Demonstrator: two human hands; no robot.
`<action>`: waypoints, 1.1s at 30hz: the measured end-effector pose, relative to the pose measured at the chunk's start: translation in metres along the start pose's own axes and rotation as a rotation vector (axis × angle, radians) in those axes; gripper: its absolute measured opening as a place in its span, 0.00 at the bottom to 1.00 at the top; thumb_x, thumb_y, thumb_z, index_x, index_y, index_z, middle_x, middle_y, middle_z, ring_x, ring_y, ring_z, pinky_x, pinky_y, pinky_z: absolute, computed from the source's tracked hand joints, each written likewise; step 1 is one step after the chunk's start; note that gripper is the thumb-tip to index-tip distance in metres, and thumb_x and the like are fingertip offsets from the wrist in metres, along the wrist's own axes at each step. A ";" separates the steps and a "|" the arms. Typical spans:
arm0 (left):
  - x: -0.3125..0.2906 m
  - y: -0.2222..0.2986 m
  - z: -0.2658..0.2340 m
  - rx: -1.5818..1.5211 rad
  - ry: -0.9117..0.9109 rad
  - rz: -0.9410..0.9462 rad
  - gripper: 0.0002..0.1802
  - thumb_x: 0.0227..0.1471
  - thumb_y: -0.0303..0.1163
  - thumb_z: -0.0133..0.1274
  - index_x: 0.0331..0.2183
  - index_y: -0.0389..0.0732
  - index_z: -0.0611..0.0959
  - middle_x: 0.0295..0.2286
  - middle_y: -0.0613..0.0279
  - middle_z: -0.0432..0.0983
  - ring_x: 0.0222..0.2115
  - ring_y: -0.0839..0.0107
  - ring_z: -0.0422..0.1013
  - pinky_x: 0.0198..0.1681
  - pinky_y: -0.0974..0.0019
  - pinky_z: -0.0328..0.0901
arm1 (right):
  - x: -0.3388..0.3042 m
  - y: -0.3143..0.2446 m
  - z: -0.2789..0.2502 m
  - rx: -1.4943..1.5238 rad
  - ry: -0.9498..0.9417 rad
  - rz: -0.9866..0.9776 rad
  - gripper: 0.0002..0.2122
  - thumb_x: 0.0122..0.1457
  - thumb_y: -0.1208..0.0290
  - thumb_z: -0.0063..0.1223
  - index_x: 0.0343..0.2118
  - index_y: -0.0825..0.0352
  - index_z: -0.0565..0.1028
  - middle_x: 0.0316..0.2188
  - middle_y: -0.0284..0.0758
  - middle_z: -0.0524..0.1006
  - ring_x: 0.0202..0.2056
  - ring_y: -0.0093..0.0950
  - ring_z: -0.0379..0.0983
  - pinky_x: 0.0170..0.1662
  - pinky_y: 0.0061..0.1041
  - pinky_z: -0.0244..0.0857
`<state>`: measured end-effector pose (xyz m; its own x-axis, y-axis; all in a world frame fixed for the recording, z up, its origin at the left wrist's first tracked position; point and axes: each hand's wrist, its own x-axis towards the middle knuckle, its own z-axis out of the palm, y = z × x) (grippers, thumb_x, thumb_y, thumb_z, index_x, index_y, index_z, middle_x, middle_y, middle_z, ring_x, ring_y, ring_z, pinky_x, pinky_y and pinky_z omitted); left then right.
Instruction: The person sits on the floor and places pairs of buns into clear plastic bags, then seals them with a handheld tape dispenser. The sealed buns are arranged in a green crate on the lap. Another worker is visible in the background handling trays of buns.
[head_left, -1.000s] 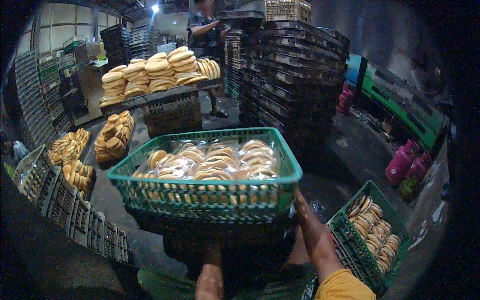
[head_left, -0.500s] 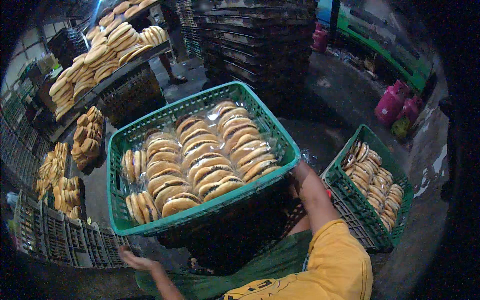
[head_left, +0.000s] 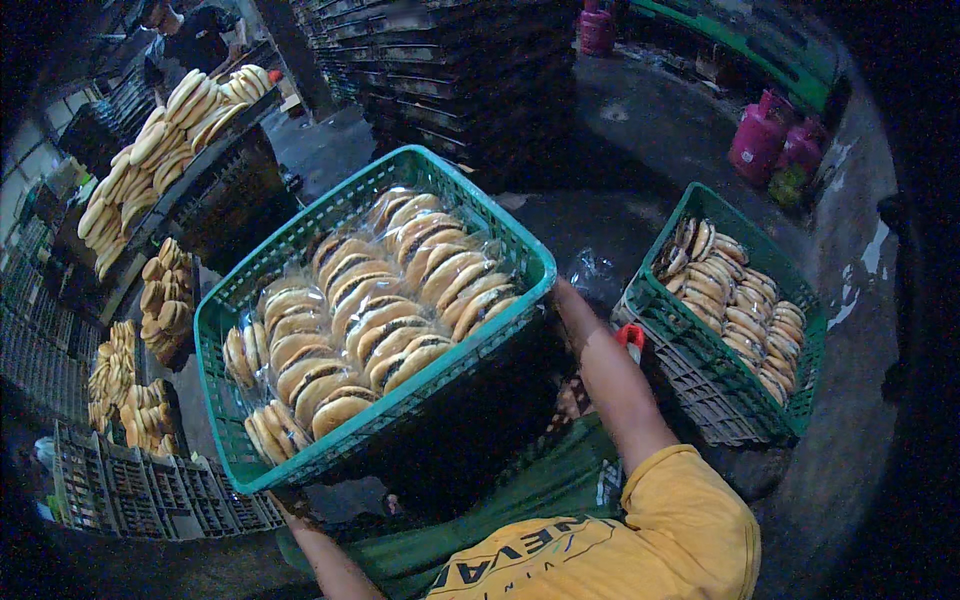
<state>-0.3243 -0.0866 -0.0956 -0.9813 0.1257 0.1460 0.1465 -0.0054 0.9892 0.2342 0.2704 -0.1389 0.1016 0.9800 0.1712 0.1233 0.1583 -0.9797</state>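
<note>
A green plastic crate (head_left: pixel 300 440), tilted, is in front of me. Rows of round buns with dark filling, in clear plastic bags (head_left: pixel 385 315), fill it. My right forearm (head_left: pixel 620 385) reaches the crate's right end, where my right hand (head_left: pixel 568 300) is on it, its fingers behind the rim. My left hand (head_left: pixel 287 500) is at the near left corner, mostly hidden under the edge, so its grip does not show. What bears the crate from below is lost in the dark.
A second green crate of bagged buns (head_left: pixel 810 385) stands on a grey crate (head_left: pixel 690 390) at right. Bread (head_left: pixel 155 150) is piled on a table at far left, with a person (head_left: pixel 200 35) behind. Dark trays (head_left: pixel 440 90) are stacked ahead; pink gas cylinders (head_left: pixel 760 140) stand far right.
My left hand, open and apart from the crate before, has come up to its near left corner. The crate has shifted left and turned slightly in view. A person has come into view at far left.
</note>
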 end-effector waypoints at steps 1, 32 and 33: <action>0.000 0.000 0.003 0.011 0.003 0.000 0.22 0.64 0.38 0.39 0.48 0.32 0.76 0.44 0.50 0.73 0.47 0.59 0.68 0.55 0.56 0.61 | 0.002 0.005 -0.001 -0.001 -0.004 0.003 0.11 0.64 0.64 0.50 0.38 0.67 0.79 0.30 0.32 0.80 0.32 0.25 0.75 0.38 0.29 0.71; -0.289 0.174 0.109 -0.669 -1.427 -0.740 0.19 0.58 0.27 0.53 0.51 0.34 0.75 0.39 0.57 0.78 0.40 0.68 0.76 0.47 0.64 0.69 | -0.111 -0.314 -0.018 -0.751 -0.398 -0.825 0.06 0.50 0.70 0.57 0.31 0.63 0.76 0.36 0.39 0.78 0.40 0.42 0.76 0.56 0.53 0.60; -0.299 0.178 0.118 -0.840 -1.364 -0.926 0.21 0.58 0.27 0.54 0.52 0.34 0.73 0.41 0.57 0.78 0.41 0.67 0.76 0.48 0.63 0.69 | -0.140 -0.312 -0.014 -0.764 -0.245 -0.985 0.06 0.48 0.70 0.60 0.27 0.65 0.75 0.34 0.39 0.77 0.39 0.43 0.75 0.51 0.49 0.67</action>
<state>0.0098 -0.0079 0.0352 0.1301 0.9892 -0.0682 -0.8258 0.1461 0.5447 0.1953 0.0818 0.1439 -0.5315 0.4970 0.6860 0.5862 0.8004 -0.1257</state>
